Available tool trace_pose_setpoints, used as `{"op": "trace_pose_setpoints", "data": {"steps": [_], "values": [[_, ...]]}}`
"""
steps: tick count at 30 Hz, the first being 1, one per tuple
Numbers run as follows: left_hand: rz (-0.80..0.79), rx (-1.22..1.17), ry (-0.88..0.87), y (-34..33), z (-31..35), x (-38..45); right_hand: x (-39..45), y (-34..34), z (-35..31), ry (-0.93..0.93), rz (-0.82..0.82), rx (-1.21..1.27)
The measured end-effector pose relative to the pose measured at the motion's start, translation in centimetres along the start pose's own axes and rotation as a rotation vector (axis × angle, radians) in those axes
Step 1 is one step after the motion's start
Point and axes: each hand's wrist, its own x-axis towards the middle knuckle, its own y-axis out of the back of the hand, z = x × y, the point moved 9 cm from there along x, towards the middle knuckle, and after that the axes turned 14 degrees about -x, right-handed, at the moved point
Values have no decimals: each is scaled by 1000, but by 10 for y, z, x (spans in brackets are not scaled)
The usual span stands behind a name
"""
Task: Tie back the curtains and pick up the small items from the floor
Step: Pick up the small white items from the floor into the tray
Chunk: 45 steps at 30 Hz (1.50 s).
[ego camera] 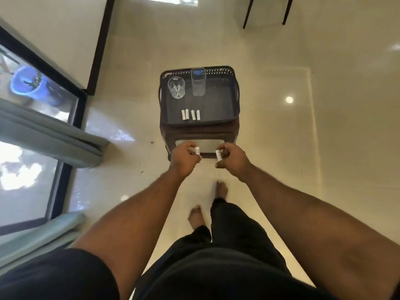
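- The left hand (185, 156) is curled around small white cylinders (195, 151), batteries by the look of them; a printed end pokes out past the fingers.
- The right hand (232, 159) grips another white battery (219, 155) in bent fingers, with the thumb on top.
- Both hands are held out in front of the body, near each other but apart, just on the near side of a dark stool (200, 138).
- A dark plastic tray (229, 105) with a perforated rim sits on the stool.
- Four more white batteries (191, 115) lie side by side near the tray's front edge.
- A cut-glass tumbler (176, 87) stands upright in the tray's far left corner, and a taller clear glass (198, 81) stands just beside it.
- The grey-green curtains (54, 135) hang at the window on the left, their hem bunched at the glossy tiled floor (303, 148).
- The person's bare feet (221, 189) stand on the tiles below the hands.
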Motion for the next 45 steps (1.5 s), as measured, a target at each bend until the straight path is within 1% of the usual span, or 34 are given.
{"op": "trace_pose_setpoints", "data": {"steps": [5,8,13,16,20,26,32,36,42,45], "values": [[67,28,40,-15,41,99,103,32,-24,-26,-60,65],[105,31,102,-25,54,147,157,51,-41,-7,-87,34],[66,215,146,-42,68,214,225,61,-54,42,-99,-120],[38,341,200,-53,60,243,257,45,-49,64,-196,-298],[-68,422,245,-73,38,270,288,25,-37,72,-276,-442],[-124,485,273,-87,9,289,316,4,-29,59,-301,-503],[-145,519,234,-95,1,295,327,-9,-30,23,-319,-477],[-123,532,250,-90,0,296,326,-16,-30,-1,-351,-493],[-108,462,222,-75,8,291,320,-13,-31,-20,-320,-496],[-42,432,221,-54,15,275,313,-5,-40,-1,-290,-535]]}}
